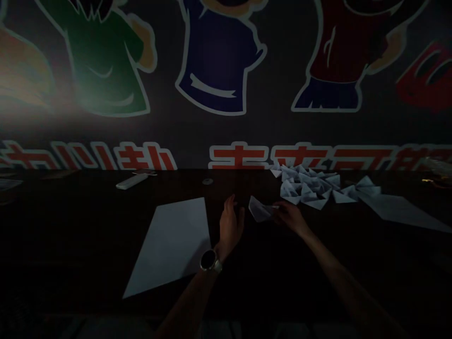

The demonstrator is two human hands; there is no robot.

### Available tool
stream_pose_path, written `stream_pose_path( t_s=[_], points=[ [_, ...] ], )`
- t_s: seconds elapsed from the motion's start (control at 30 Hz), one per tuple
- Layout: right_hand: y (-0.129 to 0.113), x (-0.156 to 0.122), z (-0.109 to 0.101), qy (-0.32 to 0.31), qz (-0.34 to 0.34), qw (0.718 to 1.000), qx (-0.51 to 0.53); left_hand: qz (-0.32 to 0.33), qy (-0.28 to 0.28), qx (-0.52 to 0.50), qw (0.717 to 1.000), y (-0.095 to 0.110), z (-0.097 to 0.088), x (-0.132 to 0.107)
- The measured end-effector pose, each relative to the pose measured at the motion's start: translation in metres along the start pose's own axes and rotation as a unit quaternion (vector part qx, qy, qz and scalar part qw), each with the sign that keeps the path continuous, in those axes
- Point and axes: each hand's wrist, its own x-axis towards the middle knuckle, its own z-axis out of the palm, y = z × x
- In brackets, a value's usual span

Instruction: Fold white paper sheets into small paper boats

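Between the fingers of my right hand (288, 216) is the right end of a folded white paper boat (259, 210), held just above or on the dark table. My left hand (230, 225) is a little to the left of the boat, apart from it, with fingers extended and nothing in them. A watch (209, 260) sits on the left wrist. Left of that hand lies a white sheet of paper (173, 240), flat on the table. Beyond my right hand rests a pile of folded paper boats (307, 186).
More white paper (406, 212) lies at the right. A white oblong object (132, 181) and a small pale disc (207, 181) are toward the back of the dark table (88, 245). Behind it stands a wall (162, 127) with painted cartoon figures and red lettering. The light is dim.
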Motion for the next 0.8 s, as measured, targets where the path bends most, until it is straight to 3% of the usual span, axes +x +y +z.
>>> stream_pose_path(
  t_s=[0.1, 0.2, 0.23, 0.3, 0.43, 0.53, 0.67, 0.8],
  points=[
    [0.008, 0.028, 0.001, 0.081, 0.037, 0.996, -0.011, 0.008, -0.015, 0.042, 0.999, 0.006, -0.020, 0.007],
    [0.016, 0.056, -0.002, 0.115, 0.050, 0.991, -0.037, 0.031, -0.135, 0.116, 0.983, 0.007, -0.051, -0.003],
    [0.019, 0.064, -0.003, 0.122, 0.055, 0.990, -0.044, 0.053, -0.187, 0.139, 0.971, 0.003, -0.063, -0.012],
    [0.025, 0.078, -0.004, 0.130, 0.061, 0.988, -0.052, 0.077, -0.237, 0.189, 0.950, -0.011, -0.086, -0.036],
    [0.038, 0.089, -0.008, 0.139, 0.057, 0.987, -0.054, 0.043, -0.212, 0.309, 0.926, -0.058, -0.131, -0.087],
    [0.048, 0.078, -0.011, 0.152, 0.027, 0.986, -0.055, 0.023, -0.194, 0.319, 0.927, -0.087, -0.157, -0.105],
    [0.059, 0.048, -0.009, 0.174, -0.019, 0.983, -0.053, 0.032, -0.212, 0.304, 0.928, -0.093, -0.169, -0.106],
    [0.062, 0.028, 0.000, 0.162, -0.048, 0.985, -0.032, 0.061, -0.212, 0.316, 0.922, -0.080, -0.157, -0.107]
  ],
)
